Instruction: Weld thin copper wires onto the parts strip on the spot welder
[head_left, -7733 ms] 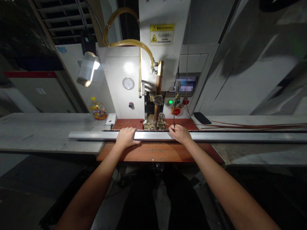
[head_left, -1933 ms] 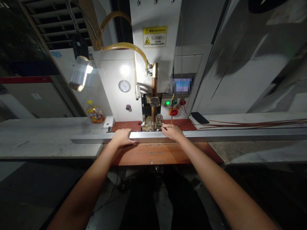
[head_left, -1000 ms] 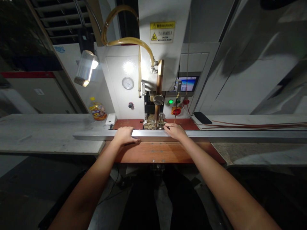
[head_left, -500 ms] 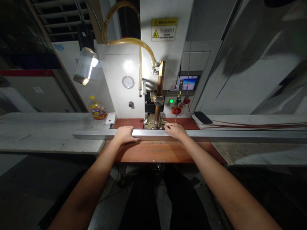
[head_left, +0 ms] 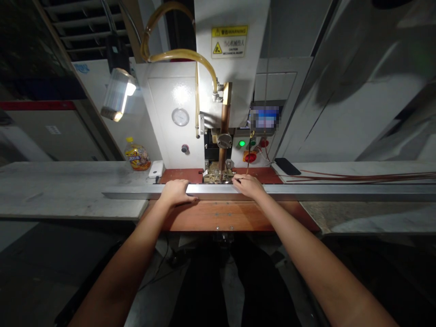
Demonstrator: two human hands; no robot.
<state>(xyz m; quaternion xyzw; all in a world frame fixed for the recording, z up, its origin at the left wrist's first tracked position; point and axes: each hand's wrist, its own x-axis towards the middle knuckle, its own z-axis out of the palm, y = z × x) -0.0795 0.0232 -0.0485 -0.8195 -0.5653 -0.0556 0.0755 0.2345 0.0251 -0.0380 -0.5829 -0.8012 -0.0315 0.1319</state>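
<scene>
A long silver metal profile [head_left: 218, 192] lies crosswise on the brown work table [head_left: 200, 218], in front of a spot-welding-type machine. My left hand [head_left: 177, 192] is wrapped over the profile left of the machine's head, thumb on its near face. Behind the profile's top edge, my right hand [head_left: 248, 185] has its fingers pinched together, just right of the upright copper-coloured electrode [head_left: 223, 154]. Whatever sits in that pinch is too small to make out. The electrode's tip comes down between my hands, near a small metal fixture [head_left: 214, 173].
Thin brown rods [head_left: 357, 177] and a black phone [head_left: 288, 166] lie on the right-hand table. At the left stand a bottle with a yellow cap [head_left: 137, 156] and a small white device [head_left: 156, 169]. A lit lamp [head_left: 119, 95] hangs above them.
The whole view has shifted slightly. Both hands keep their places on and beside the metal profile, and the electrode looks unchanged.
</scene>
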